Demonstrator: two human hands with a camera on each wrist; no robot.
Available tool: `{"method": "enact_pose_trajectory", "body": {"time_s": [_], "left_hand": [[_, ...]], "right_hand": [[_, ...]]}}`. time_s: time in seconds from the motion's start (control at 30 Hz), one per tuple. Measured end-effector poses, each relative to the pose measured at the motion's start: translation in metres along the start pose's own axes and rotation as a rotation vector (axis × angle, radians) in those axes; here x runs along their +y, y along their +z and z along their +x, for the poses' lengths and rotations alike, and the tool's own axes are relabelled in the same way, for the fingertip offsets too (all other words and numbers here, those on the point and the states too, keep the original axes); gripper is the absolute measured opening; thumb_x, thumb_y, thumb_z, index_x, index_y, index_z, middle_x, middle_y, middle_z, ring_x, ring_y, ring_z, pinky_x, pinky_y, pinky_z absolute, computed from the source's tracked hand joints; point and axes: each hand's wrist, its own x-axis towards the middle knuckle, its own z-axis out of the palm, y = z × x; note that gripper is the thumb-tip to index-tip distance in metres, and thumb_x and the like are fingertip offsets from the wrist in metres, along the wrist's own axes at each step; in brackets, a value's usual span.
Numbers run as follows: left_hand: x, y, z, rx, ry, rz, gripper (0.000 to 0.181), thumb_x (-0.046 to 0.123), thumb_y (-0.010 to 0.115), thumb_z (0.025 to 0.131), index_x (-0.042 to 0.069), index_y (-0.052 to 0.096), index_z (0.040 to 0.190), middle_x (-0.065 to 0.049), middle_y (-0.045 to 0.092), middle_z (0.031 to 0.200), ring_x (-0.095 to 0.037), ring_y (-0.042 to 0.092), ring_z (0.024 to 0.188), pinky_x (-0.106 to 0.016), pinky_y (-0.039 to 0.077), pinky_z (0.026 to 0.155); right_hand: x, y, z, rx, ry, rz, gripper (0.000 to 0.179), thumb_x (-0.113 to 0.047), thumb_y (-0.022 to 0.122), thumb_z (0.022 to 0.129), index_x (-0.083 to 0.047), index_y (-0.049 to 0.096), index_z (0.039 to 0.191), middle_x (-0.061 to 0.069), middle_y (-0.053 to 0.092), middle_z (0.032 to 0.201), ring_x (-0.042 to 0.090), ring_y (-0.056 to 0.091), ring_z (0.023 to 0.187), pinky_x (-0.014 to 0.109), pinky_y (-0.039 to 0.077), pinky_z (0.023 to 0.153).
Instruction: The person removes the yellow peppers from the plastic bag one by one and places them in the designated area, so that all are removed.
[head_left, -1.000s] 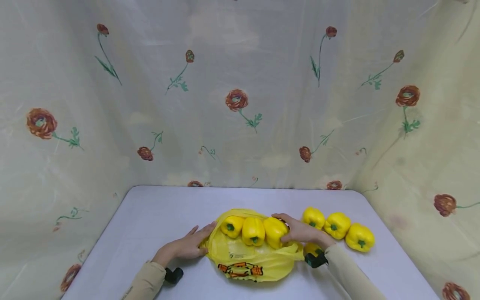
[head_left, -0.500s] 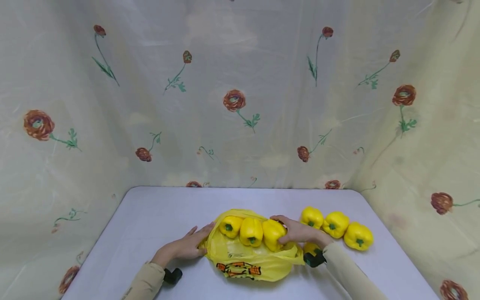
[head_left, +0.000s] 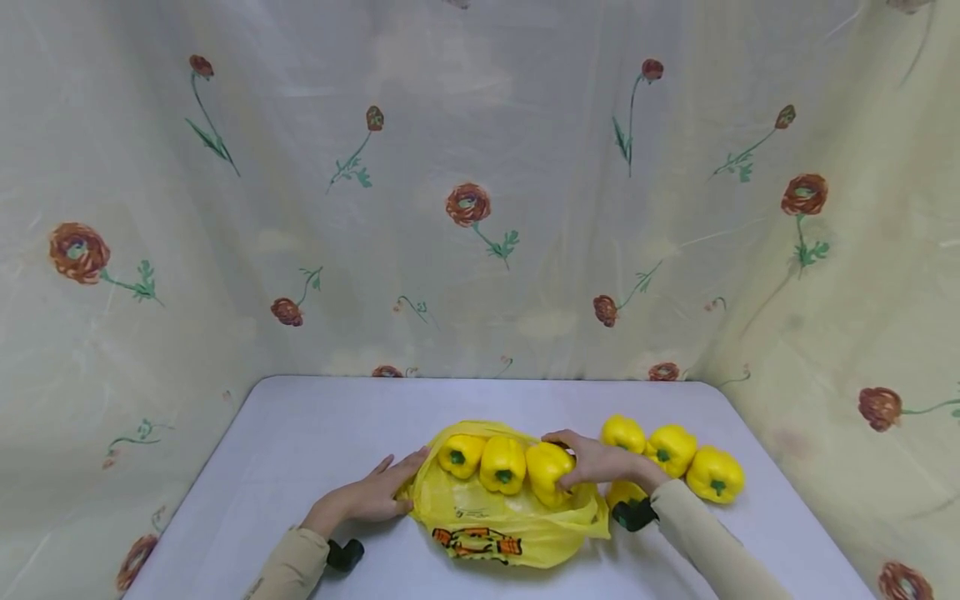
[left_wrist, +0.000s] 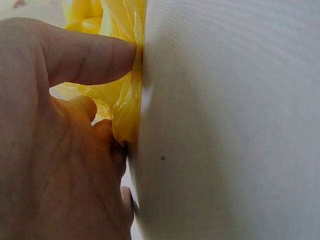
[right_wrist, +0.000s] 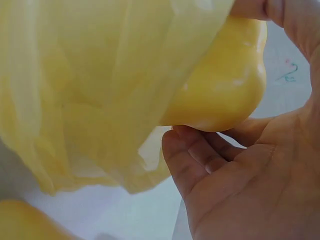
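Note:
A yellow plastic bag (head_left: 480, 515) with orange and black print lies on the table, its mouth spread. Two yellow bell peppers, one at the left (head_left: 461, 456) and one in the middle (head_left: 502, 465), sit inside the opening. My right hand (head_left: 600, 460) grips a third bell pepper (head_left: 546, 472) at the bag's right side; in the right wrist view, thumb and fingers stand around this pepper (right_wrist: 230, 75), partly covered by the bag film (right_wrist: 100, 75). At the left edge, my left hand (head_left: 371, 493) holds the bag; the left wrist view shows its thumb (left_wrist: 95, 59) against the yellow plastic (left_wrist: 131, 107).
Three loose bell peppers stand in a slanting row at the right: a far one (head_left: 623, 433), a middle one (head_left: 672, 450) and a near one (head_left: 716, 474). Another pepper (head_left: 622, 493) is partly hidden by the right wrist's black camera (head_left: 634, 514). Flowered cloth (head_left: 540, 275) encloses the white table (head_left: 315, 433).
The right forearm and its wrist camera have shifted slightly to the right, and the bag's right edge has moved a little. The left hand keeps its place, and the right hand stays on its pepper.

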Motion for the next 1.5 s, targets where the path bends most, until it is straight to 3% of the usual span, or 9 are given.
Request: {"method": "enact_pose_trajectory", "body": {"time_s": [0.37,0.6,0.97,1.5], "left_hand": [[0.002,-0.002,0.000,-0.004,-0.006,-0.013,0.080,0.037,0.052,0.095,0.015,0.007,0.157,-0.001,0.010,0.164,-0.023,0.011,0.151,-0.052,0.001,0.122],[0.004,-0.003,-0.001,-0.005,-0.008,-0.010,0.080,0.036,0.052,0.095,0.015,0.007,0.157,-0.002,0.011,0.164,-0.023,0.011,0.151,-0.053,0.001,0.122],[0.006,-0.002,-0.001,0.009,-0.016,-0.002,0.078,0.029,0.053,0.093,0.013,0.010,0.156,-0.002,0.012,0.164,-0.023,0.012,0.151,-0.053,0.001,0.122],[0.004,0.000,0.000,0.007,-0.038,-0.017,0.079,0.029,0.054,0.093,0.015,0.009,0.157,0.000,0.011,0.164,-0.022,0.011,0.151,-0.052,0.001,0.122]], "right_hand": [[-0.004,0.007,-0.001,0.068,0.032,0.054,0.085,-0.031,0.080,0.074,-0.011,0.036,0.143,0.012,0.042,0.145,0.025,0.048,0.122,0.053,0.040,0.107],[-0.001,0.009,-0.004,0.086,-0.028,0.079,0.084,-0.028,0.079,0.075,-0.007,0.034,0.143,0.014,0.041,0.144,0.027,0.046,0.123,0.052,0.042,0.106],[-0.003,0.012,-0.011,0.143,-0.041,0.115,0.084,-0.028,0.080,0.076,-0.008,0.033,0.143,0.013,0.040,0.144,0.028,0.044,0.125,0.051,0.043,0.105],[-0.024,0.007,-0.035,0.312,-0.012,0.102,0.088,-0.032,0.081,0.073,-0.011,0.033,0.145,0.012,0.039,0.145,0.030,0.045,0.128,0.047,0.049,0.100]]}}
